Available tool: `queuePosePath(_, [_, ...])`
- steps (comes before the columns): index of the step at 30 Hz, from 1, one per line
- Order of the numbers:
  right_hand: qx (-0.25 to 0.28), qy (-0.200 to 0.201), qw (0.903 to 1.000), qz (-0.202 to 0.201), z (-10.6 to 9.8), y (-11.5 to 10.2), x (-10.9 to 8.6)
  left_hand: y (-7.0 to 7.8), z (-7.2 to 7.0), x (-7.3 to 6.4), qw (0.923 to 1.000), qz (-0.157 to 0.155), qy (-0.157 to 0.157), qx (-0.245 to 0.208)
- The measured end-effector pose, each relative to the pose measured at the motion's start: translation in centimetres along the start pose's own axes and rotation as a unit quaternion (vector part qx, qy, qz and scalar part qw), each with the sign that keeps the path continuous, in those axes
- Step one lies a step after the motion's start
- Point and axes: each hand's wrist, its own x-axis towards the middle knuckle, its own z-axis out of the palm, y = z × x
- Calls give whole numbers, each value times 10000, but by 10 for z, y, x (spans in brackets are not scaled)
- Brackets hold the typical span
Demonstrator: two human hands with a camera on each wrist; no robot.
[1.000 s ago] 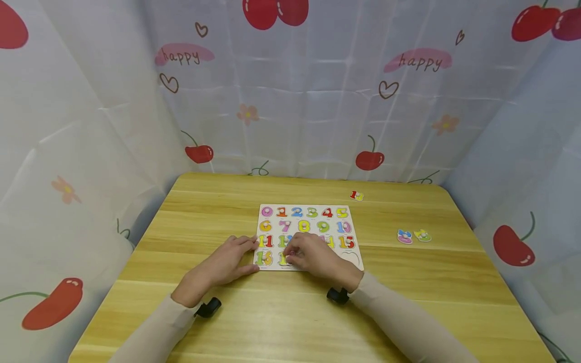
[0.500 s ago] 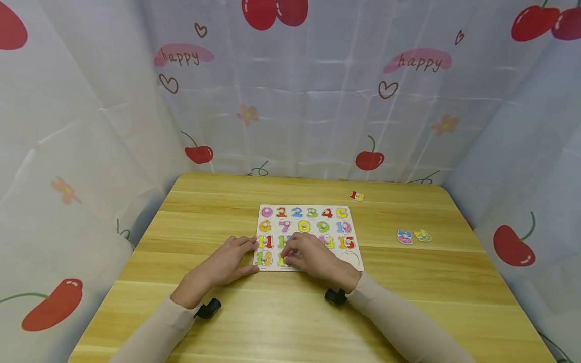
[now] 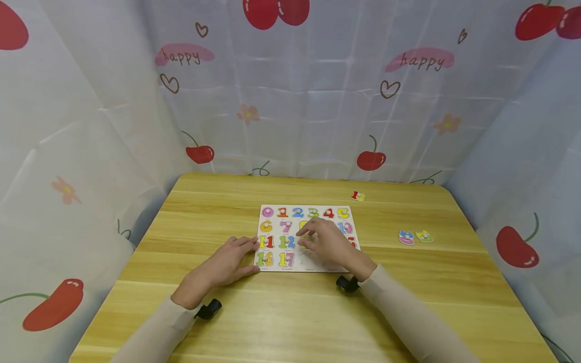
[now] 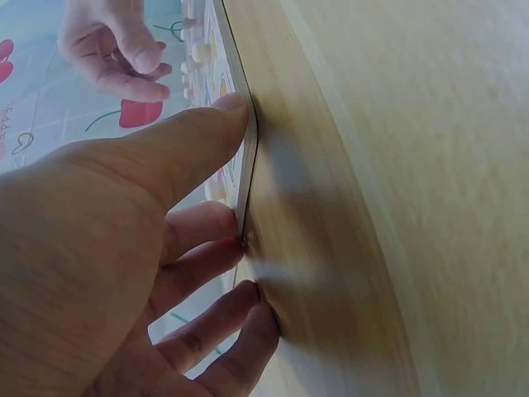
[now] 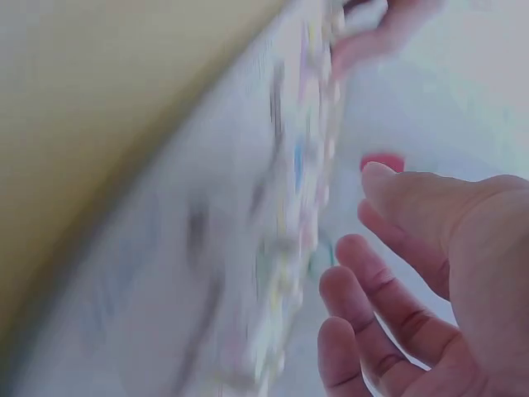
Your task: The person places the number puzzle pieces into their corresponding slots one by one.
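A white number puzzle board [image 3: 309, 263] with knobbed number pieces lies on the table. My left hand [image 3: 227, 261] rests at its left edge; in the left wrist view the thumb [image 4: 194, 141] lies on the board's corner and the fingers touch the edge and tabletop. My right hand [image 3: 329, 243] hovers over the board's right half, thumb and fingers apart, holding nothing. It hides several pieces in the middle rows. The purple-and-yellow 17 piece [image 3: 286, 259] sits in the bottom row, left of bare outlines. The right wrist view blurs the board.
A red-and-yellow number piece [image 3: 357, 196] lies behind the board's right end. To the right are a blue-and-pink piece [image 3: 406, 237] and a yellow-and-green piece [image 3: 424, 236]. A cherry-print curtain [image 3: 290, 101] encloses the wooden table [image 3: 281, 317] at the back and sides.
My right hand has let go of the 17 piece, lifted, and moved right and away from me over the board. The left hand has stayed at the board's edge.
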Motion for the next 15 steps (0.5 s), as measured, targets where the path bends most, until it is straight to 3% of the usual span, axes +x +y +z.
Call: queuePosePath(15, [99,913,9890,1164,-69,120,23,-1,-1,0,10000,-57,-22,-47])
